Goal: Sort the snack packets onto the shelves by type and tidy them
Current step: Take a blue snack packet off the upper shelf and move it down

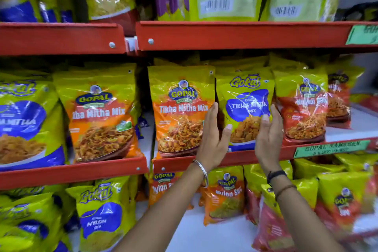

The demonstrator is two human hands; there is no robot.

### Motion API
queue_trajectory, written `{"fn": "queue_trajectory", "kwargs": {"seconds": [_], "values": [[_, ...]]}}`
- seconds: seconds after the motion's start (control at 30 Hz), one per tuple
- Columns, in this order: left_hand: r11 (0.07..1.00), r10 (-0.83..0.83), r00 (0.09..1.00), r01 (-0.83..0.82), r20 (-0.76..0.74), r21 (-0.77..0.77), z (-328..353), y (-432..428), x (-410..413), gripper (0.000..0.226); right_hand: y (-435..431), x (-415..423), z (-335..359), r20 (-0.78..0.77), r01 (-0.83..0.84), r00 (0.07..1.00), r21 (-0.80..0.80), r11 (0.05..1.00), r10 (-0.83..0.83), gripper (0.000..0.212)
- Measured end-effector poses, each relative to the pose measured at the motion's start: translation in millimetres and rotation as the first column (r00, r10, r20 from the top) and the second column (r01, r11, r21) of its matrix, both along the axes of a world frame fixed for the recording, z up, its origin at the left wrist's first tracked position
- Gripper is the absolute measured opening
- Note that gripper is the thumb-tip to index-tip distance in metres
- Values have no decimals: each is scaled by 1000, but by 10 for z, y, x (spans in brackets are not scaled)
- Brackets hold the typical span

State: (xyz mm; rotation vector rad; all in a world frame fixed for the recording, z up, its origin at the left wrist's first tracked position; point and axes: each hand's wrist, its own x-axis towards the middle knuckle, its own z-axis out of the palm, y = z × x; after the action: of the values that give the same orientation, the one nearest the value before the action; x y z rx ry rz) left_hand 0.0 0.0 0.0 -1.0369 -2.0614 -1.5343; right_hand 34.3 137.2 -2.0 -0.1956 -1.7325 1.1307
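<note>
My left hand and my right hand are both up at the middle shelf, one on each side of the Gokul Tikha Mitha Mix packet, which stands upright at the front of that shelf. Both hands are open with the fingers held together and straight, palms turned toward each other; the left lies along the packet's left edge and the right along its right edge, cupping it rather than pinching it. My left thumb lies across the packet's lower front. Just left of my left hand stands an orange Gopal Tikha Mitha Mix packet, touching or nearly touching the back of my fingers, and a second Gopal packet of the same kind sits further left on the neighbouring shelf section. Just right of my right hand is a red Gopal packet, its print too glared to read. I wear a metal bangle on the left wrist and a dark band on the right. On the shelf below, under my forearms, stand Gopal Nylon Sev packets, with 1 Gokul Nylon Sev packet off to the left.
</note>
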Motion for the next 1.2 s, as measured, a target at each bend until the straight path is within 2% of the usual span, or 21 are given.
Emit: {"fn": "queue_trajectory", "kwargs": {"seconds": [0.07, 0.17, 0.23, 0.27, 0.33, 0.4, 0.5, 0.67, 0.77, 0.87, 1.03, 1.2], "values": [[999, 11, 992, -7, 127, -35, -25, 164, -19, 64, 191, -35, -42, 113, 13, 994, -37, 999, -8, 64], [995, 34, 957, -5, 290, -103, -125, 354, -83, 69, 480, -126, -176, 251, -77, 963, -109, 991, 102, 74], [992, 77, 934, -35, 350, -124, -179, 430, -154, 64, 592, -138, -201, 299, -117, 943, -121, 986, 148, 86], [988, 104, 930, -58, 354, -140, -191, 448, -201, 57, 642, -139, -204, 293, -147, 940, -112, 983, 174, 81], [986, 138, 923, -95, 359, -137, -191, 469, -246, 40, 711, -122, -199, 255, -188, 946, -80, 979, 203, 57], [984, 159, 923, -121, 351, -128, -161, 468, -252, 37, 730, -91, -191, 226, -211, 950, -51, 976, 217, 46], [987, 156, 930, -132, 333, -93, -146, 434, -188, 42, 766, -35, -218, 175, -252, 951, -46, 967, 256, 47], [993, 68, 959, -91, 276, 73, -111, 308, 9, 55, 680, 147, -138, 9, -349, 936, -75, 934, 351, 56], [981, 51, 972, -91, 229, 169, -77, 195, 147, 57, 561, 301, -51, -103, -345, 936, -84, 935, 336, 55], [973, 59, 988, -90, 145, 213, -72, 22, 332, 55, 415, 488, -31, -151, -329, 938, -107, 938, 312, 53], [985, 80, 986, -102, 149, 142, -402, -434, 560, 52, 49, 791, -341, -120, -363, 930, -160, 918, 346, 62], [984, 142, 958, -164, 251, 67, -1084, -935, 767, 47, -343, 921, -1120, 29, -404, 904, -269, 874, 427, 59]]}}
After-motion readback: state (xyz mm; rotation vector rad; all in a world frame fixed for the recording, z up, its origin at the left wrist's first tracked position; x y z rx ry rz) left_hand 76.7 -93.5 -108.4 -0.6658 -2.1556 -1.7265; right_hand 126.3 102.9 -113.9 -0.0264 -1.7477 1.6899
